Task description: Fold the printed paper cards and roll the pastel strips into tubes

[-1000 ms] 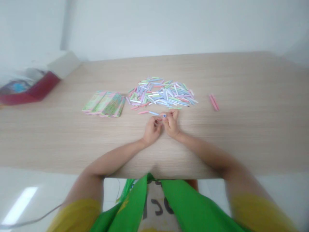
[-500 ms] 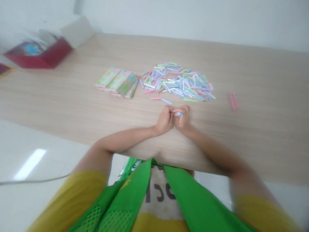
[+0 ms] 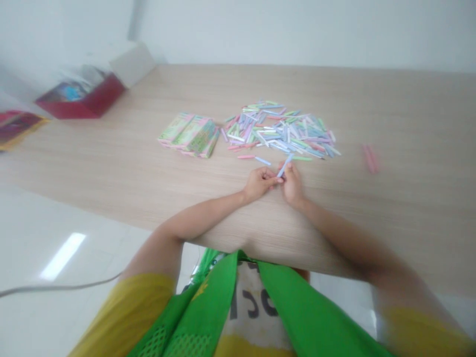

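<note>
I see the right hand (image 3: 292, 186) pinching a blue paper strip (image 3: 284, 166) near the strip pile (image 3: 280, 134). I can't tell whether the curled left hand (image 3: 260, 182) grips it too.

Plain workroom: white walls (image 3: 297, 29), long laminate table (image 3: 409, 114).

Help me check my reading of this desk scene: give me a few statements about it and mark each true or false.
The right hand pinches a pale blue paper strip, with the left hand close beside it. True.

The heap of coloured paper strips lies to the right of the pink paper strips. False: it lies to their left.

A stack of green-and-pink printed paper lies beside the heap on the wooden table. True.

A red box sits between the hands. False: it is far off to the left, beyond the stack.
</note>
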The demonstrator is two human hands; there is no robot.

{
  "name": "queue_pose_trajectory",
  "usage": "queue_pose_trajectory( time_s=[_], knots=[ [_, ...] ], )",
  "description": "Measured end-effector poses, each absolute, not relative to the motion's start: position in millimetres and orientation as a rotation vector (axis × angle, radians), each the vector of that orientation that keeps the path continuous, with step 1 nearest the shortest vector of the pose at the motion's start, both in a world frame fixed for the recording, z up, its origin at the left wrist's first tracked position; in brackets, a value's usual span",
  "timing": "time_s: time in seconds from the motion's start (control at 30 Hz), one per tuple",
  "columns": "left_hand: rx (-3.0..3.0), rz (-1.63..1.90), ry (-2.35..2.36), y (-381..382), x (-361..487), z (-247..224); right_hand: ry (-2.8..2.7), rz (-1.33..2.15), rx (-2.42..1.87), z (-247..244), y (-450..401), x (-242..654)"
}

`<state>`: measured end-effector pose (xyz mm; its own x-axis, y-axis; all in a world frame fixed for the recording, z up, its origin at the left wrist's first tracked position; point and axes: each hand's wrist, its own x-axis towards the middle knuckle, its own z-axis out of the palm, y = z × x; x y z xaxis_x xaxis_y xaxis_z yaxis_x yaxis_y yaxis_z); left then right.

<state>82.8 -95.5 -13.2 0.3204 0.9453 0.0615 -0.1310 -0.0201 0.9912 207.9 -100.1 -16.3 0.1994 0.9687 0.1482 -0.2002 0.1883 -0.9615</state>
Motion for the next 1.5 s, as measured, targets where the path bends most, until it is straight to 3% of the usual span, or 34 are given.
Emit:
queue_pose_trajectory(
  time_s=[0.3,0.63,0.8,1.07,1.23,1.5],
  knots=[
    [1.093,1.288,0.856,-95.5,84.4,-0.3,-0.890,1.446,-0.949,-8.7,-95.7,204.8],
    [1.117,0.972,0.658,-68.1,70.3,-14.0,-1.009,1.676,-1.110,4.1,-103.6,206.7],
    [0.842,1.231,0.840,-68.7,75.2,-18.8,-0.961,1.294,-1.067,-2.4,-119.1,200.7],
    [0.684,1.028,0.635,-95.6,84.3,-7.1,-1.369,0.545,-1.225,-18.5,-115.6,195.6],
    [0.722,0.834,0.473,-89.1,77.6,-3.0,-1.215,0.473,-1.289,-27.6,-92.7,220.7],
    [0.705,0.942,0.596,-92.2,78.7,-11.6,-1.088,0.665,-1.266,-37.3,-92.5,217.1]
  ],
)
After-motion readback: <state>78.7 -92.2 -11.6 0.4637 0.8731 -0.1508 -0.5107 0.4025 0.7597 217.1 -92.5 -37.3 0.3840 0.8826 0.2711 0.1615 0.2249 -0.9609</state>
